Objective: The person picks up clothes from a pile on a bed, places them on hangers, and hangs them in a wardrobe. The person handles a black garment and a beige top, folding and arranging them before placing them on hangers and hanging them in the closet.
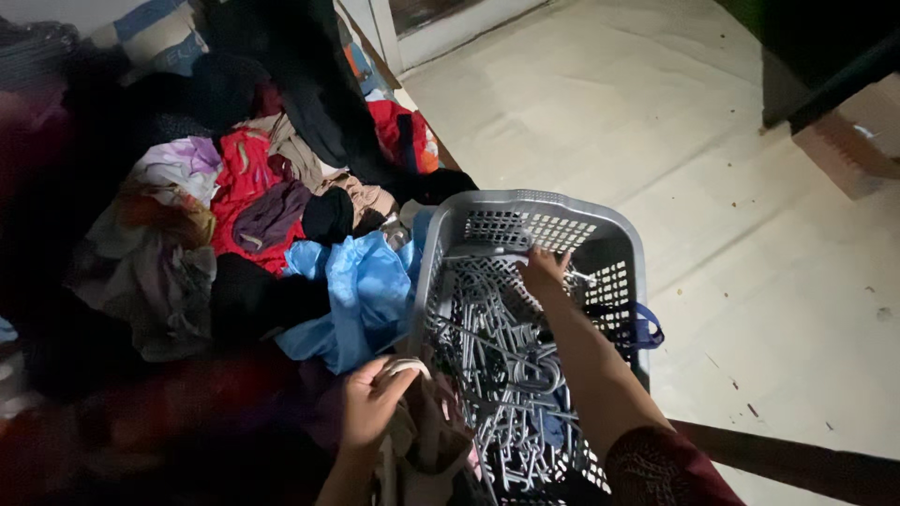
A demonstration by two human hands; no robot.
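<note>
**Reaching into a basket of hangers beside a heap of clothes**

Seen from above, a person is leaning over a grey plastic laundry basket (600, 230) with perforated walls, which is holding a tangle of grey plastic hangers (502, 370). The right hand (544, 272) is reaching deep into the basket near its far wall, fingers curled down among the hangers; whether they are gripping one cannot be told. The left hand (370, 403) is at the basket's near corner, fingers clenched around a pale garment (422, 440) that is hanging below the fist.

Judging by this, the step in hand is picking out a hanger for the held garment. The next move would call for working one hanger free of the tangle without dragging the others up with it.

To the left of the basket and touching it, a blue garment (361, 290) is lying at the edge of a large, dim pile of clothes (225, 215) in red, lilac, beige and black. To the right, a pale, speckled concrete floor (750, 234) is stretching toward a doorway. A blue strap (647, 328) is hanging off the basket's right rim.
</note>
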